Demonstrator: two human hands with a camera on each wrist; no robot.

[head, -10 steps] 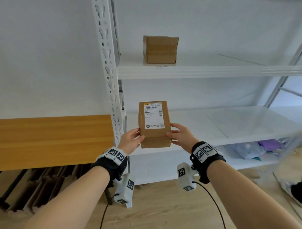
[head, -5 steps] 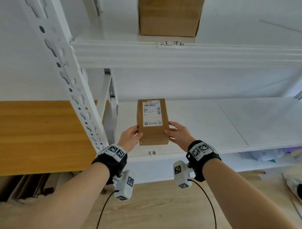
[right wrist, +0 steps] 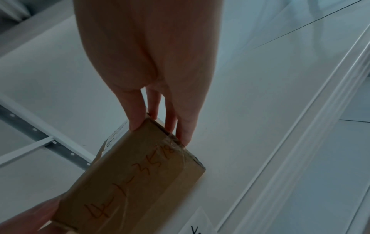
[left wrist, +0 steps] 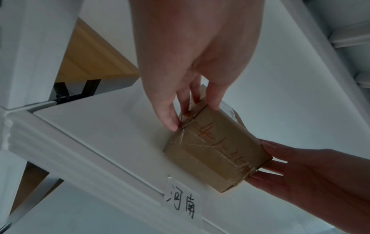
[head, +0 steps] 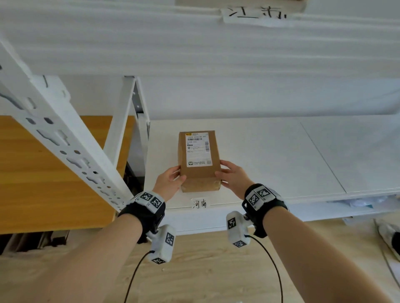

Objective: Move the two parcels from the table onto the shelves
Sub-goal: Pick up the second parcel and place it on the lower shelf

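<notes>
The parcel (head: 198,160) is sitting on the middle shelf (head: 270,155), near its front edge, long axis running straight back toward the wall. The left hand (head: 170,181) and right hand (head: 232,177) are clasping its near end from either side, equally close.

Hidden, cropped or unreadable

In the head view the second parcel (head: 240,2) on the upper shelf (head: 194,43) is cut by the top edge, only a brown strip showing. The small print on the held parcel's label (head: 198,149) is too fine to read. The left hand (head: 170,180) and right hand (head: 232,178) hide their own fingers behind the parcel's (head: 200,175) sides. A white object (head: 389,235) at the right edge is cropped and cannot be identified. In the right wrist view the shelf tag (right wrist: 200,224) is cut by the bottom edge.
</notes>
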